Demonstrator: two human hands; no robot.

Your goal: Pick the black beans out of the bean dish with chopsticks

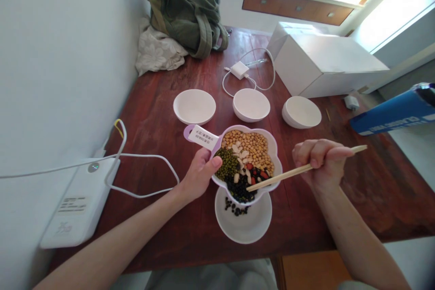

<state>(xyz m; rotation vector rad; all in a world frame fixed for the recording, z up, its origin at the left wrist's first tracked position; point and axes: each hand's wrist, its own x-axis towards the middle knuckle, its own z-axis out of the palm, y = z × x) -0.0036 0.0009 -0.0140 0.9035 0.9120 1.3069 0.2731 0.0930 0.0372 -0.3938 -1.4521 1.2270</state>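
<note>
My left hand (200, 173) grips a flower-shaped tray (279, 163) by its left rim, thumb over the edge, below its labelled purple handle (203, 137). Yellow soybeans (254, 145), green mung beans (227, 164), black beans (239, 190), pale peanuts (242, 156) and a few red pieces lie in it. My right hand (321, 158) is closed around chopsticks (292, 173), whose tips reach into the black beans. Under the tray's near edge stands a white bowl (244, 231) with several black beans (234, 208) at its bottom; the tray hides part of it.
Three white bowls stand behind the tray: left (194, 106), middle (251, 105) and right (302, 112). A white box (326, 59), charger (239, 70) and green bag (186, 9) lie farther back. At left is a power strip (79, 204) with cables; a blue cylinder (394, 111) is at right.
</note>
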